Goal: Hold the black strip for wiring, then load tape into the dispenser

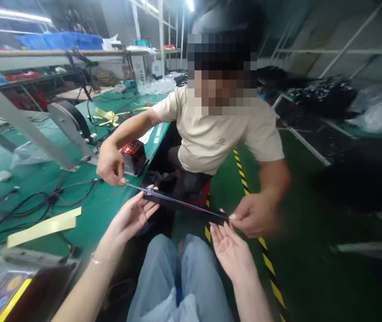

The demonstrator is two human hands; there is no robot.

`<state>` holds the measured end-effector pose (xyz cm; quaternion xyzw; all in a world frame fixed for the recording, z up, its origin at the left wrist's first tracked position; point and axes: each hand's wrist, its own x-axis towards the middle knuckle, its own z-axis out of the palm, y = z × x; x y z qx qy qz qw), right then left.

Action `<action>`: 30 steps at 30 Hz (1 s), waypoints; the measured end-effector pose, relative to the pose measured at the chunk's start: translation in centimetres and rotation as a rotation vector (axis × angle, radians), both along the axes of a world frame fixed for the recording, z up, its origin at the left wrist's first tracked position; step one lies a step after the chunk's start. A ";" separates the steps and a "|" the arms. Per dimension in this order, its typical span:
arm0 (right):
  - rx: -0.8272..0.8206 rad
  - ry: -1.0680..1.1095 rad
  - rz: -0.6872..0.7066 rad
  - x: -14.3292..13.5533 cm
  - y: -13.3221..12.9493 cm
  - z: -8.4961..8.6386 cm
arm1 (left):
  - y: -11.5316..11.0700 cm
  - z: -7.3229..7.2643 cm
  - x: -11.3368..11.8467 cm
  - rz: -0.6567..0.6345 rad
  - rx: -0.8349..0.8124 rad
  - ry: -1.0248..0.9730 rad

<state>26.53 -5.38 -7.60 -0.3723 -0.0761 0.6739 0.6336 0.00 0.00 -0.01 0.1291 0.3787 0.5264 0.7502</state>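
Between both people, black strip [184, 205] with wires runs left-high to right-low; left hand [132, 219] spread, fingertips touching its left end, right hand [232, 248] spread palm-up just under its right end, co-worker pinching both ends.

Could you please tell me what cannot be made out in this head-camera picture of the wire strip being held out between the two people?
- Left hand: open under the dark strip; whether the fingertips touch it is unclear.
- Right hand: palm up; contact with the strip end is hidden by the co-worker's hand.
- That hand is motion-blurred, so its grip is unreadable.
- Thin wires on the strip: too fine to count.
- Red display box: digits too small to read.
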 end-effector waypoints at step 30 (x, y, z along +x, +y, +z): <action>0.536 -2.587 0.568 -0.2 2.4 7.8 | 3.6 1.0 5.9 -0.729 1.526 2.134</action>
